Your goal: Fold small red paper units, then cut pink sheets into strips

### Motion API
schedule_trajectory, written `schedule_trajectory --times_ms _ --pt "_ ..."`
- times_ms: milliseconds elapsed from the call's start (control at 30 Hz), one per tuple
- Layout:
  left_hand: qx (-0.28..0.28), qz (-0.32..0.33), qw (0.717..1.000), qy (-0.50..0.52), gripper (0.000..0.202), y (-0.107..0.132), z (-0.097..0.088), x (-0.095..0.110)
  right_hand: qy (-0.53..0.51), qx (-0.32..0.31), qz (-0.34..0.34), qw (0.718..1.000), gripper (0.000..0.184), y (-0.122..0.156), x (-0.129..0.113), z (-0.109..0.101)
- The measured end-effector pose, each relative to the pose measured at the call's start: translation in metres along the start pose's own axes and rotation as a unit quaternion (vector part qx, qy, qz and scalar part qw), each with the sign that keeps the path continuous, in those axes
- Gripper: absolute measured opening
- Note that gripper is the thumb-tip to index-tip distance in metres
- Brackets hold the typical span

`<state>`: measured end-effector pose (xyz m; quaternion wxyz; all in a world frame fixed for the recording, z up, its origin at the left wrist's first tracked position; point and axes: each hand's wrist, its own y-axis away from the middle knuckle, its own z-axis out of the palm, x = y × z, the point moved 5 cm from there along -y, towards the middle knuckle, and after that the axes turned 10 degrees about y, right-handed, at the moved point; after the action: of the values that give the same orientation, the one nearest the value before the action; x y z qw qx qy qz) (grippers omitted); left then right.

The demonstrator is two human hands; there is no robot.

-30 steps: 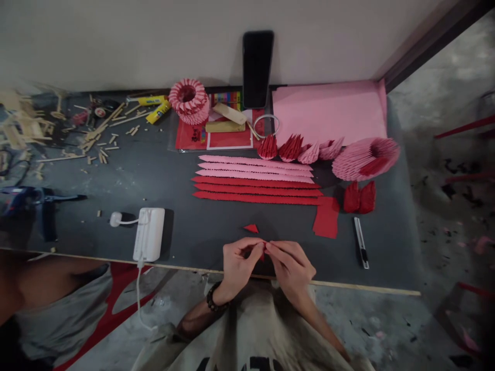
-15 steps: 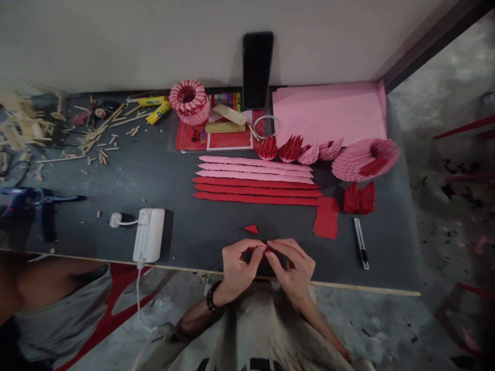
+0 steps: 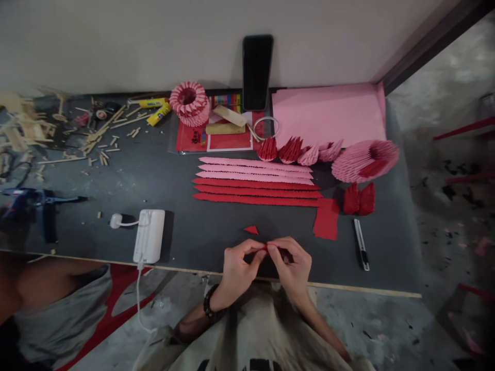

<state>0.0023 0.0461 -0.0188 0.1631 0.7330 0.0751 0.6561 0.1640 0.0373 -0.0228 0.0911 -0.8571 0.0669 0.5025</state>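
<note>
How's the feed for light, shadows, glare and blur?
Head view: dim light, darker toward the lower right corner; a shadow right of the white box; no strong glare on the phone; wood scraps at far left look smeared; red paper between left hand and right hand mostly hidden, folds unreadable.

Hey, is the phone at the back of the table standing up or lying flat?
Standing up: the phone rises on a short end in front of the pale wall, its dark face toward you.
</note>
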Motion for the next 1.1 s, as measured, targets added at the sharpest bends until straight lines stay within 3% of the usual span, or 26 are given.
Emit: schedule_trajectory --times_ms 167,300,400,567,667,833,967,1100 --pt "0.05 0.066 0.996 -0.018 0.009 -0.004 -0.004 0.002 0.006 0.011 0.005 1.0 0.011 0.0 0.002 0.005" --pt "0.083 0.025 0.994 0.061 0.011 -0.003 -0.001 -0.007 -0.076 -0.004 0.03 0.997 0.017 0.001 0.006 0.012" --pt "0.111 -0.007 0.985 0.134 0.014 0.005 0.005 -0.012 -0.102 0.01 0.025 0.994 0.006 0.004 0.005 0.011" --pt "0.086 -0.011 0.977 0.196 0.025 0.014 0.011 -0.009 -0.086 0.029 -0.011 0.996 0.006 0.005 -0.002 0.004" --pt "0.08 -0.005 0.975 0.206 0.029 0.009 0.007 -0.008 -0.059 0.022 -0.044 0.997 0.012 0.002 -0.008 0.002" --pt "0.094 0.024 0.986 0.138 0.026 0.0 -0.001 -0.006 0.008 0.055 -0.122 0.991 0.019 0.0 -0.017 -0.001" --pt "0.092 0.032 0.986 0.134 0.025 0.0 -0.004 0.001 0.094 0.084 -0.266 0.956 0.034 0.007 -0.018 -0.007" --pt "0.051 -0.009 0.978 0.2 0.024 0.001 -0.004 0.005 0.172 0.043 -0.348 0.921 0.043 0.015 -0.01 -0.01"
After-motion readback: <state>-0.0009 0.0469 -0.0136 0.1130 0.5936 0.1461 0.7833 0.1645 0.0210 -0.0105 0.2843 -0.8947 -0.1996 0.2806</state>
